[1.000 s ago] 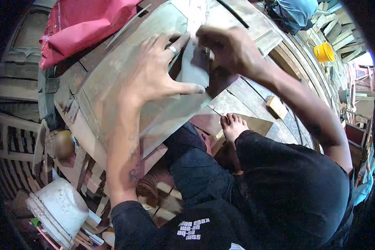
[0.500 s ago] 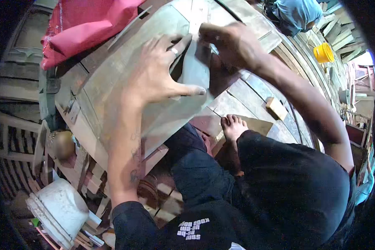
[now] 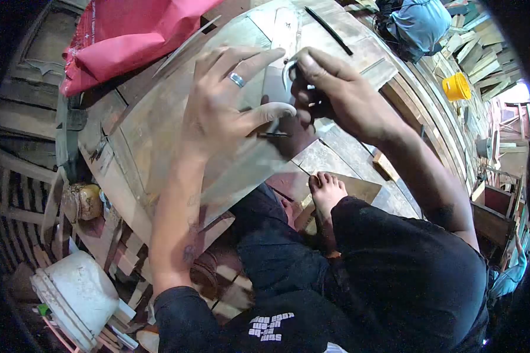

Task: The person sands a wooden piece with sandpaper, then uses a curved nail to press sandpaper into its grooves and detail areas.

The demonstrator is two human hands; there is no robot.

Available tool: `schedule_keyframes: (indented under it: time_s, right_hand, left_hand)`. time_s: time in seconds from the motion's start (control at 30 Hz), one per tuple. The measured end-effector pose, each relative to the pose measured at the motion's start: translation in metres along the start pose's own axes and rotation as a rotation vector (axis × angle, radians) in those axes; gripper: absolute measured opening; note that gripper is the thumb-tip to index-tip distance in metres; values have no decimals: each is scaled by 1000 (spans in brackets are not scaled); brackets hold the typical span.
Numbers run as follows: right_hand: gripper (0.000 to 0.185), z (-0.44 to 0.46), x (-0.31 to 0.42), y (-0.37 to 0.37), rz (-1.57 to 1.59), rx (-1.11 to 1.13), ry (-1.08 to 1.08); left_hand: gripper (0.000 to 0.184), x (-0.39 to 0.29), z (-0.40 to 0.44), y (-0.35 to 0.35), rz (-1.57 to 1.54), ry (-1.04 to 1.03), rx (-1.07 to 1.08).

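Observation:
My left hand, with a ring on one finger, is raised over a pale sheet on the wooden boards. Its thumb and index finger are spread apart with nothing visibly gripped. Close to its fingertips, my right hand pinches a small curved, shiny piece. Under the hands lies a narrow pale strip; the hands partly hide it. Beneath the left thumb, a small thin dark object shows, too blurred to name.
A black rod lies beyond my right hand. At the upper left is a red sack. A wood block lies near my bare foot. Around are a white bucket, a yellow bucket and a blue bundle.
My left hand's index finger has straightened and lifted off the pale strip. My right hand has turned and moved slightly down, and the curved shiny piece now shows clearly in its fingers.

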State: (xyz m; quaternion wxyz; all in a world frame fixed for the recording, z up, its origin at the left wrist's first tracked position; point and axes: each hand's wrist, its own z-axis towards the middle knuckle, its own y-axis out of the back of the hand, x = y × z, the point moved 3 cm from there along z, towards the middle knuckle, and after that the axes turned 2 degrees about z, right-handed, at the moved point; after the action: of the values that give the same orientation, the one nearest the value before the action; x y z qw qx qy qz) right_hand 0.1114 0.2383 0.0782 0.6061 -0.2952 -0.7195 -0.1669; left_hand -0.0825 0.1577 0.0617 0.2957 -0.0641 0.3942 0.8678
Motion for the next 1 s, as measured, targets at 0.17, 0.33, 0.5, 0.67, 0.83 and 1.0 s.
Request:
schedule_keyframes:
  time_s: [0.17,0.33,0.5,0.67,0.83,1.0]
  right_hand:
    - [38,-8,-8,-2,110,38,-100]
    - [40,-16,-6,-7,128,57,-127]
    - [40,-21,-9,-4,59,-8,-164]
    - [45,-27,-5,6,59,44,-46]
    - [46,-32,-8,10,-2,133,126]
    - [45,-30,-18,19,-137,-63,12]
  left_hand:
    - [58,-9,4,1,24,-141,-31]
    - [46,-10,3,0,10,-200,-43]
    - [33,-13,4,-3,-60,-237,-5]
    - [20,-7,2,-3,-29,-133,-28]
    - [19,-2,0,-6,-82,-55,-53]
    - [25,-1,-2,-12,-195,-18,4]
